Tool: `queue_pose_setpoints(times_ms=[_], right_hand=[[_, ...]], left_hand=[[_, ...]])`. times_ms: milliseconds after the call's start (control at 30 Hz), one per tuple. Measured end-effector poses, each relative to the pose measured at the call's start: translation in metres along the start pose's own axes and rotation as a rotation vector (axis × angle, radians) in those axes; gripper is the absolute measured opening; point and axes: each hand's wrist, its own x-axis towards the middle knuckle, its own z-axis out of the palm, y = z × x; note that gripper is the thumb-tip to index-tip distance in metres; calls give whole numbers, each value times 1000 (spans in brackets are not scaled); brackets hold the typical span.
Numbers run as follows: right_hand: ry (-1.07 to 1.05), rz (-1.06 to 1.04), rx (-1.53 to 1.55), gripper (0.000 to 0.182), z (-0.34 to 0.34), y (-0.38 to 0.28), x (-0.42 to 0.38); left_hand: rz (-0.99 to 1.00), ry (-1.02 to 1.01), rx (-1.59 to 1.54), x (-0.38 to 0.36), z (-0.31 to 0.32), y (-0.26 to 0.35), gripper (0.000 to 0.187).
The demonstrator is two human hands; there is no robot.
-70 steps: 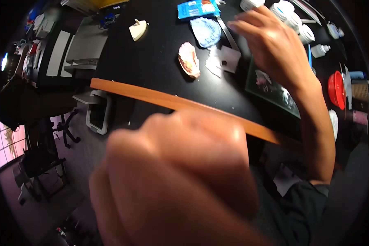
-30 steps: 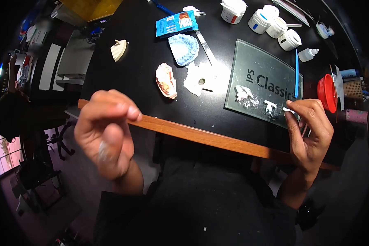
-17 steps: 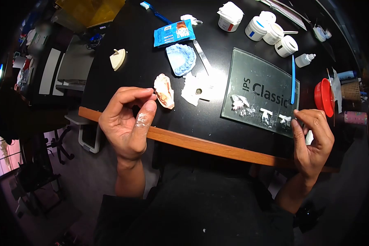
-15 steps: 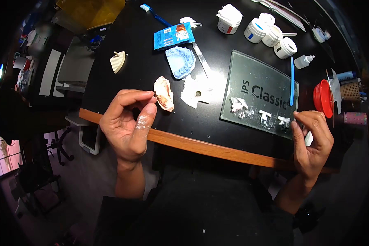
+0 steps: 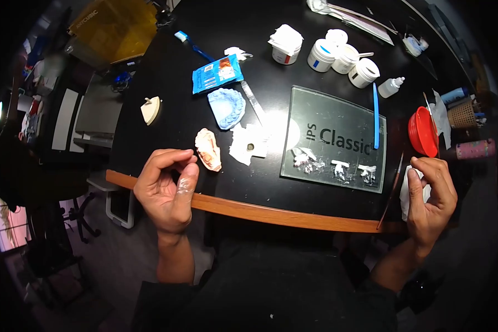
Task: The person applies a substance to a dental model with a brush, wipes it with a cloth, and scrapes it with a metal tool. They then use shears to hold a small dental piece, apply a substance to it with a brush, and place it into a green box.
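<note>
My left hand [image 5: 169, 191] hovers over the table's front edge, thumb and fingertips pinched together; anything between them is too small to make out. White residue marks its thumb. Just beyond those fingertips lies a pinkish-beige dental cast piece [image 5: 208, 150]. My right hand [image 5: 434, 199] is at the right, thumb and index finger nearly meeting in a pinch, with nothing I can name between them. Beside it lie a thin dark brush [image 5: 392, 191] and a white tissue [image 5: 405, 196], partly hidden behind the hand. Between the hands sits a glass slab [image 5: 343, 113] with smeared white paste [image 5: 340, 171].
Around the slab are a blue stick [image 5: 376, 116], white jars [image 5: 322, 55], a dropper bottle [image 5: 391, 87] and a red bowl [image 5: 422, 133]. Further left lie a blue impression [image 5: 227, 108], a spatula [image 5: 253, 102], a blue packet [image 5: 217, 74] and a toothbrush [image 5: 193, 47].
The view has shifted, so the table's things appear lower and further left. My right hand has moved right, away from the slab, and the brush now shows beside it. My left hand stays pinched.
</note>
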Motion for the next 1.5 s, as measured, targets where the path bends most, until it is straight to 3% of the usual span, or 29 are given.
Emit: queue_pose_setpoints(times_ms=[167, 633, 1000, 1500], right_hand=[[-21, 11, 43, 20, 11, -4, -2], [-76, -12, 97, 23, 35, -26, 12], [-158, -140, 107, 27, 63, -51, 26], [-128, -50, 58, 25, 54, -44, 19]], left_hand=[[45, -68, 48, -2, -5, -5, 20], [21, 24, 6, -2, 0, -4, 20], [77, -45, 41, -3, -7, -8, 20], [85, -24, 47, -2, -4, -6, 20]])
